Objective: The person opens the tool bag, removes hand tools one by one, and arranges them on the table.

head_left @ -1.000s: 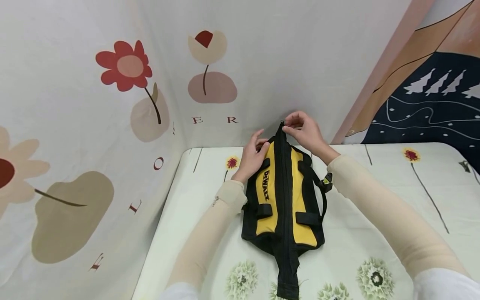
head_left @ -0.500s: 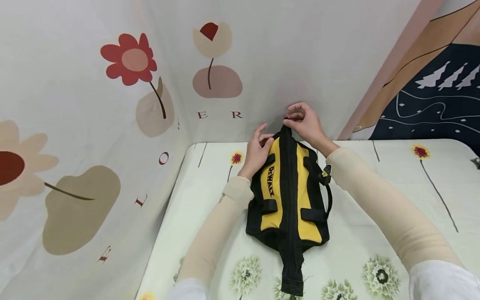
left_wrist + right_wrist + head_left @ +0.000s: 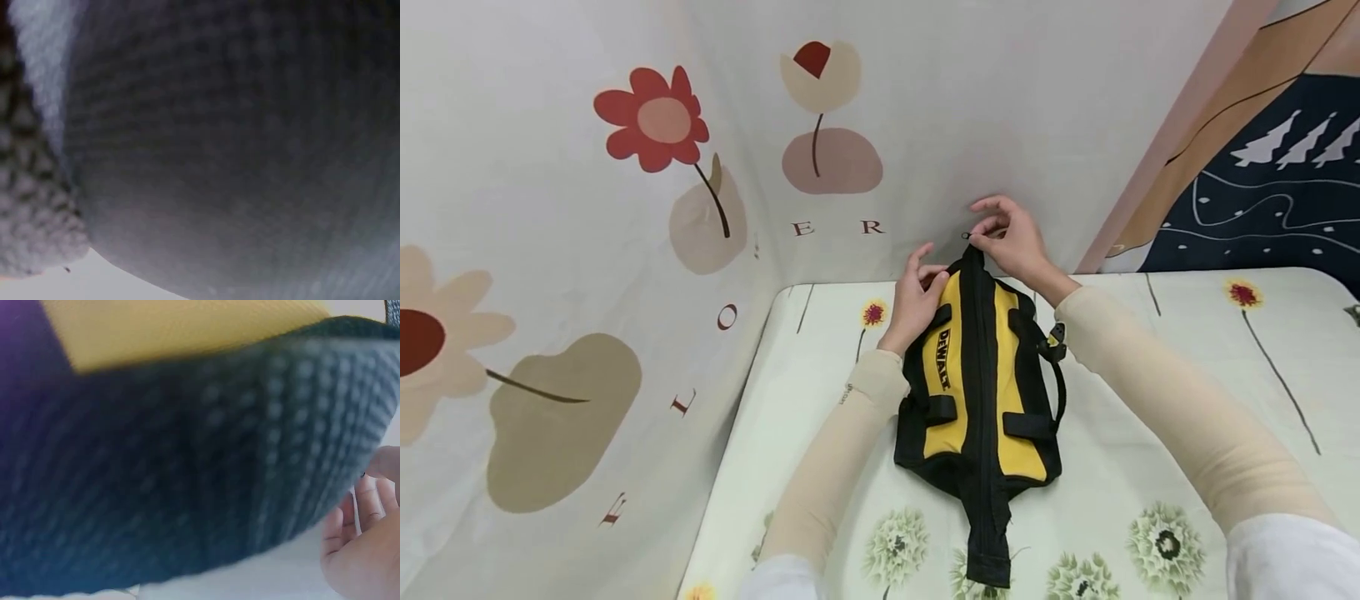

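Observation:
A yellow and black DEWALT tool bag (image 3: 950, 442) lies lengthwise on the bed-like surface, its long black zipper (image 3: 979, 358) running down the middle and looking closed. At the bag's far left corner, my left hand (image 3: 917, 298) grips the fabric between thumb and fingers, the index finger raised. My right hand (image 3: 1013, 246) pinches the zipper pull at the far end of the zipper; a small ring (image 3: 966, 236) shows beside the fingertips. Blurred dark fabric fills the left wrist view. In the right wrist view the bag's black side (image 3: 206, 475) covers most, with my right hand behind it.
A flower-printed sheet (image 3: 1150, 400) lies under the bag. Pale printed curtains (image 3: 940, 117) hang close behind and at the left. The bag's black end tab (image 3: 988, 550) points toward me, and a strap with a buckle (image 3: 1057, 342) lies along its right side.
The right hand stays at the bag's far end, having shifted slightly at the zipper pull. The view has moved a little; the left hand keeps its place on the bag.

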A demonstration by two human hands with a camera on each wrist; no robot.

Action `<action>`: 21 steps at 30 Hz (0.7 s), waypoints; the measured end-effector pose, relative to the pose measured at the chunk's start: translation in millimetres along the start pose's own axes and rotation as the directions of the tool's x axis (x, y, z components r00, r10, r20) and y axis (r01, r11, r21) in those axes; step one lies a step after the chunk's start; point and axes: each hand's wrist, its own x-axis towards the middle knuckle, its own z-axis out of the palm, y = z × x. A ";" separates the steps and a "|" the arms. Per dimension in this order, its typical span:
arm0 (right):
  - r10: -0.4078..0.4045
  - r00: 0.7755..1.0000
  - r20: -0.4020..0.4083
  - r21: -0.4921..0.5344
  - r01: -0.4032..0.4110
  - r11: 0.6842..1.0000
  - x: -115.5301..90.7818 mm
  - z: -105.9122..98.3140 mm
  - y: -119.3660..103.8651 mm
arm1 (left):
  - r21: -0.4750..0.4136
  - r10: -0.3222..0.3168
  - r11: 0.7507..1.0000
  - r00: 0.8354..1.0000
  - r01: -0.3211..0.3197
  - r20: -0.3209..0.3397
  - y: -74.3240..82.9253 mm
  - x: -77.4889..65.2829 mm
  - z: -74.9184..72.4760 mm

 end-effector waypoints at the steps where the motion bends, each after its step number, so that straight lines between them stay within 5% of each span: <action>1: -0.019 1.000 -0.002 -0.001 0.019 1.000 -0.1 -0.6 -0.2 | 0.001 -0.001 1.000 1.000 0.001 -0.009 0.8 0.2 0.0; 13: -0.071 0.997 -0.009 0.064 0.072 0.995 -5.0 -4.5 4.4 | 0.040 0.012 0.999 0.999 -0.011 -0.043 0.5 6.8 -0.2; 21: 0.022 0.998 -0.052 0.176 -0.012 0.984 -7.5 -6.6 5.5 | 0.031 0.010 0.999 0.998 -0.008 -0.070 -0.5 8.9 -1.9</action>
